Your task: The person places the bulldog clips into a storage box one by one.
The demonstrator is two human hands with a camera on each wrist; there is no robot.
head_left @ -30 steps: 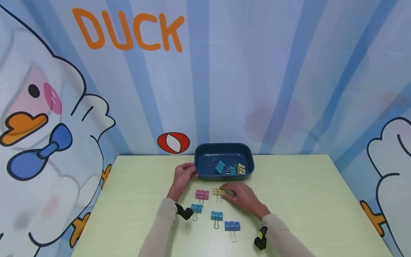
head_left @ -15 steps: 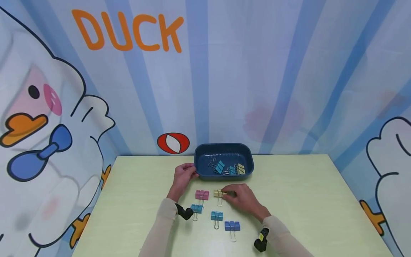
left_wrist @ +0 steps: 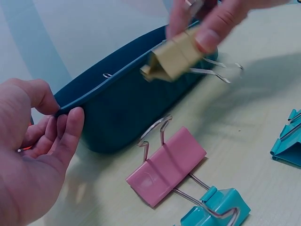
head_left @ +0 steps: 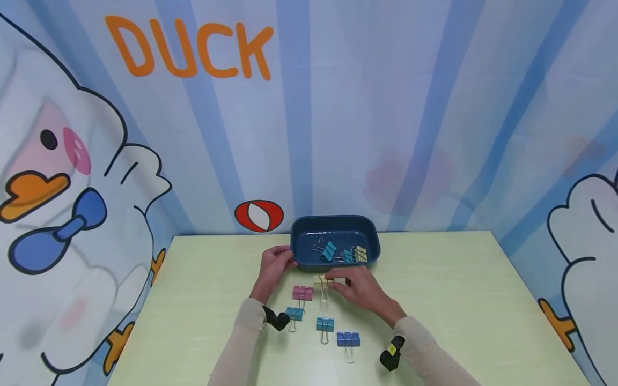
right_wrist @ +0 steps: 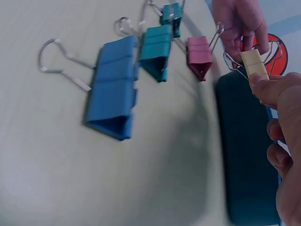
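1. Nearest, and farthest from the tray [head_left: 347, 230] among the loose clips, a blue clip [head_left: 348, 339] lies on the surface [head_left: 434, 300], as before; the right wrist view blurs it.
2. A little closer to the tray lies a middle teal clip [head_left: 325, 324], unmoved, cut off by the edge in the left wrist view.
3. Closer to the tray's left end sit an outer teal clip [head_left: 294, 314] and a pink clip [head_left: 302, 292], both where they were. The pink clip's handle reaches the teal one; whether they touch is unclear.
4. Just before the tray's near wall, the right hand [head_left: 362, 289] has its grip narrowed, pinching a yellow clip [head_left: 319, 280] raised off the surface. Half a second ago this clip was farther from the tray. Fingers hide part of it, and the left wrist view smears it.
5. At the tray's left end, the left hand [head_left: 273, 266] has its grip pinched on the rim, unchanged.
6. Inside the tray lie two teal clips [head_left: 329, 251] and a second yellow clip [head_left: 360, 254], small and partly overlapping; their wire handles are hard to separate.
7. Behind the tray, a striped backdrop [head_left: 338, 107] reads "DUCK" in orange.
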